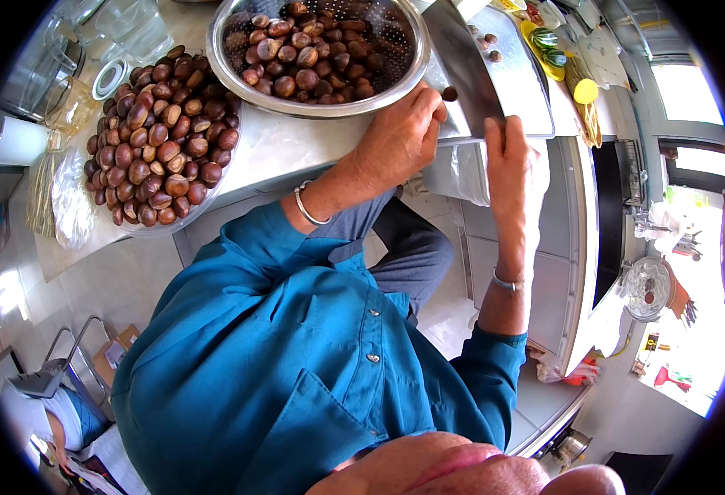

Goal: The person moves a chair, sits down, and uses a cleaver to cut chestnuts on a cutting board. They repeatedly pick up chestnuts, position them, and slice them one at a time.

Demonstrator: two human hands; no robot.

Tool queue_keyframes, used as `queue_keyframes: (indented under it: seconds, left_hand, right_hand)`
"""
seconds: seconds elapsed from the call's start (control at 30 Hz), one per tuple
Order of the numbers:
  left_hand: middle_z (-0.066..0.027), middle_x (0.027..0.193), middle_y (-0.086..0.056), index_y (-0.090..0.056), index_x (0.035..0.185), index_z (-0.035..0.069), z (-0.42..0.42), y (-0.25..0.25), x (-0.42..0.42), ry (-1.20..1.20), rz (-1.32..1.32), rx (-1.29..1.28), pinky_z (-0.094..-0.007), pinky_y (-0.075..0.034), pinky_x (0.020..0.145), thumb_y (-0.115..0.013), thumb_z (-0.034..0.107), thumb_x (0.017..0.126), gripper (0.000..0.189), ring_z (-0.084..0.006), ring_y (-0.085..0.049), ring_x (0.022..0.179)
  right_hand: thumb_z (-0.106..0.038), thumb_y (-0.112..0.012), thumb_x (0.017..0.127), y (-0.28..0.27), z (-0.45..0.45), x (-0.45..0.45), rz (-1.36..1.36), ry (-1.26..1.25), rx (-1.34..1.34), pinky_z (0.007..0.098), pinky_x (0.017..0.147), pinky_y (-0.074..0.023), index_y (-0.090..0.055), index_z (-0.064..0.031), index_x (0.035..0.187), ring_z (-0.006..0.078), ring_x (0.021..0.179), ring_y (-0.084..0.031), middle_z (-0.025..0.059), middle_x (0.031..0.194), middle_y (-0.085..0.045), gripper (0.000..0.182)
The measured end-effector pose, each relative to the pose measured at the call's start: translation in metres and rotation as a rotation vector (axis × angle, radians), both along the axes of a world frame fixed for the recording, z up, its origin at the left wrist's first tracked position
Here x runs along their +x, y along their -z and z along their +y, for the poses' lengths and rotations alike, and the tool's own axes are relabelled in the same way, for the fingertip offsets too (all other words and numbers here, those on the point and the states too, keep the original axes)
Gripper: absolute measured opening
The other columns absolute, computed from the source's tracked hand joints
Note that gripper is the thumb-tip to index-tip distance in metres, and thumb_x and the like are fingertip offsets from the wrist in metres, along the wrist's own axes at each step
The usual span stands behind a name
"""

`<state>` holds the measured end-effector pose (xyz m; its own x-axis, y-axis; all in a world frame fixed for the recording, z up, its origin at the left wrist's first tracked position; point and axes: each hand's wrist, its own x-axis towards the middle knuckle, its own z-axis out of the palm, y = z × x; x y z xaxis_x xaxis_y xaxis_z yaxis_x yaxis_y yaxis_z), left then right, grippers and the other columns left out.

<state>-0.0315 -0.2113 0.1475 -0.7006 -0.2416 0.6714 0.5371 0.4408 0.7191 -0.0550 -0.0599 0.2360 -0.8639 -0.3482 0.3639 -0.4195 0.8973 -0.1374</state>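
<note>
My right hand (511,148) grips the handle end of a broad cleaver (461,55), whose dark blade stands over a light cutting board (517,80). My left hand (409,133) is at the board's left edge, its fingers curled beside the colander; whether a chestnut is between them I cannot tell. A single chestnut (449,93) shows just past my left fingertips, against the blade. Ahead of me stands a perforated metal colander (319,111) with many chestnuts in it. At the left, a large heap of chestnuts (158,142) fills a clear shallow container. Several small chestnuts (491,46) lie on the board beyond the blade.
Glass jars (130,28), a round lid (110,79) and a white-filled jar (19,141) stand at the upper left, near a clear plastic bag (74,198). A yellow dish (542,49) with striped gourds is past the board. Below its near edge hangs a translucent bag or bin (458,173).
</note>
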Motion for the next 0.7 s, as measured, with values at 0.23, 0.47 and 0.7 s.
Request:
queue_keyframes:
  seconds: [0.23,0.47,0.7]
  left_hand:
    - [-0.0154,0.083,-0.055,-0.053,0.088,0.0,0.001,-0.002,-0.001,-0.019,0.021,-0.029,-0.0417,-0.048,0.067,-0.053,-0.011,0.082,0.012,-0.035,-0.059,0.078]
    - [-0.0155,0.084,-0.054,-0.052,0.087,0.0,-0.001,0.001,0.0,-0.011,-0.004,-0.04,-0.0424,-0.047,0.066,-0.053,-0.01,0.082,0.011,-0.0359,-0.058,0.077]
    - [-0.0159,0.083,-0.054,-0.052,0.087,0.0,0.002,0.0,-0.002,-0.014,0.056,-0.05,-0.0427,-0.047,0.067,-0.053,-0.01,0.082,0.011,-0.0363,-0.058,0.076]
  right_hand:
    - [-0.022,-0.058,0.099,0.002,0.001,-0.001,0.015,-0.012,-0.03,0.0456,0.054,-0.0482,-0.052,-0.0046,0.087,0.0405,0.061,-0.064,0.0221,0.068,-0.062,0.022]
    - [-0.032,-0.054,0.102,-0.005,0.003,-0.001,-0.035,0.054,-0.213,0.0459,0.056,-0.0491,-0.053,-0.0075,0.092,0.0414,0.066,-0.064,0.0219,0.071,-0.063,0.026]
    - [-0.031,-0.053,0.101,0.001,0.009,-0.003,-0.038,0.032,-0.133,0.0482,0.059,-0.0482,-0.053,-0.0072,0.091,0.042,0.069,-0.064,0.0201,0.073,-0.064,0.026]
